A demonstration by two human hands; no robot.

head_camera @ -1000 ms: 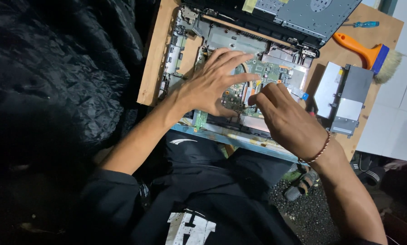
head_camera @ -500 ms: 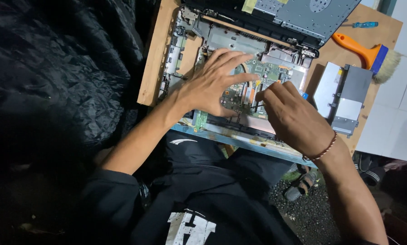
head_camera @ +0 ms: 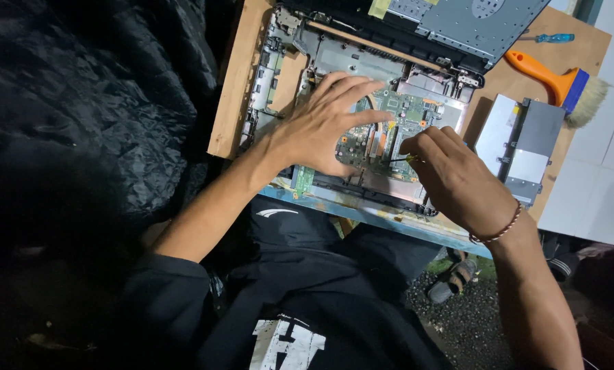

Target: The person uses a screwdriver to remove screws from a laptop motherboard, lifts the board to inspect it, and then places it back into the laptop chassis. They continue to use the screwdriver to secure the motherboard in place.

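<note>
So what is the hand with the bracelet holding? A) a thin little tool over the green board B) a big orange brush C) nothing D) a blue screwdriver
A: the right hand pinches a thin tool whose tip is at the green circuit board, while the orange brush and the blue screwdriver lie untouched on the wooden table.

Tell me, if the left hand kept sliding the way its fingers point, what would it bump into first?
Probably the laptop's hinge bracket and raised lid. The left hand lies flat on the green circuit board, fingers aimed up and to the right. Depth is hard to judge here.
</note>
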